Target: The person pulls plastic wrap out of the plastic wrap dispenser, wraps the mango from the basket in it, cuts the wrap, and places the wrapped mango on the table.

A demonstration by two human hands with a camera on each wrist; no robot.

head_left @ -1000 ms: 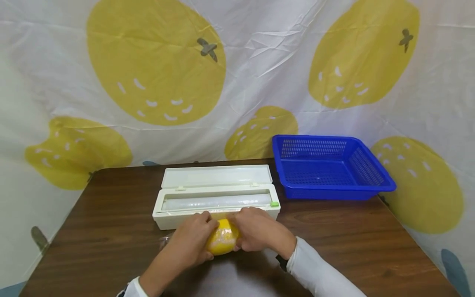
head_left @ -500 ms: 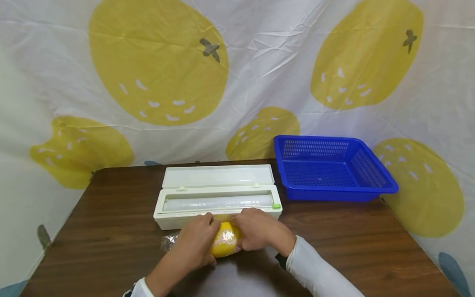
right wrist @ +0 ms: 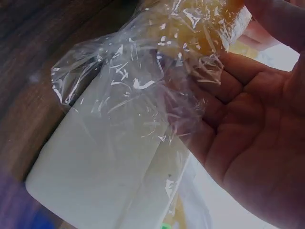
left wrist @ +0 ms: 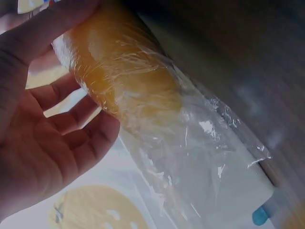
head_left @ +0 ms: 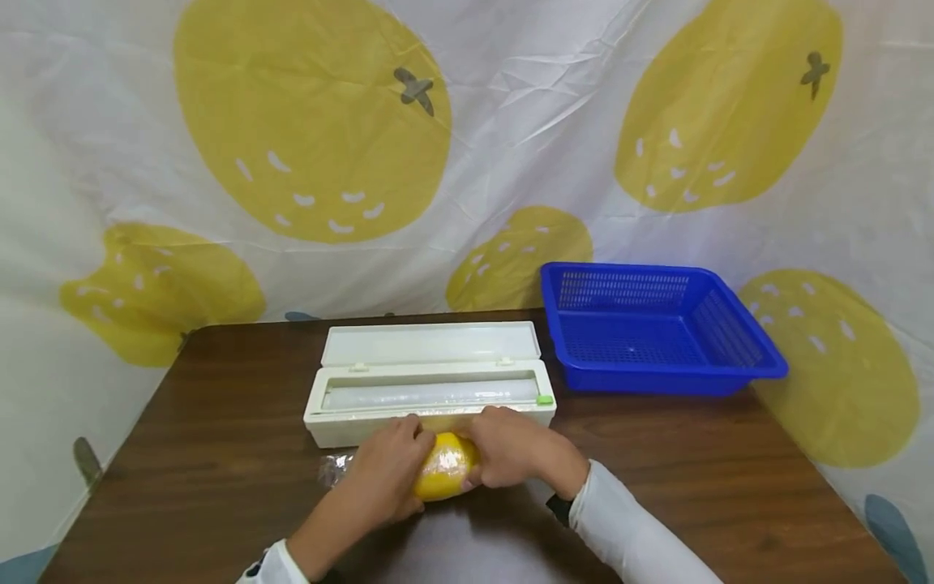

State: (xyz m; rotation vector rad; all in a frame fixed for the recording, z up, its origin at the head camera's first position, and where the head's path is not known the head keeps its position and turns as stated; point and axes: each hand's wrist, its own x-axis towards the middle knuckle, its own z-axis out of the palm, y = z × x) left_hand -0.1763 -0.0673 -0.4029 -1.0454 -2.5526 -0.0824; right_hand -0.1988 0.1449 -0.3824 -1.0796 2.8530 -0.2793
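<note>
A rounded yellow, fruit-like item (head_left: 443, 468) is wrapped in clear cling film (left wrist: 200, 138); its exact kind is hard to tell. My left hand (head_left: 389, 470) grips its left side, thumb toward me and fingers over the far side. From the right, my right hand (head_left: 507, 450) holds the other side, and loose film bunches by its fingers in the right wrist view. A crumpled film end (head_left: 336, 469) sticks out beyond the left hand. Just behind both hands stands a white cling film dispenser (head_left: 430, 422), lid raised, with a film roll (head_left: 430, 394) inside.
A blue plastic basket (head_left: 674, 380) stands at the back right of the brown wooden table (head_left: 219, 454). Behind the table hangs a white cloth (head_left: 511, 162) printed with yellow fruit. A green slider (head_left: 544, 400) sits at the dispenser's right end.
Both hands keep their grip on the wrapped yellow item. It shifts slightly right in the head view, as does the whole scene. More of the crumpled film shows at the left hand.
</note>
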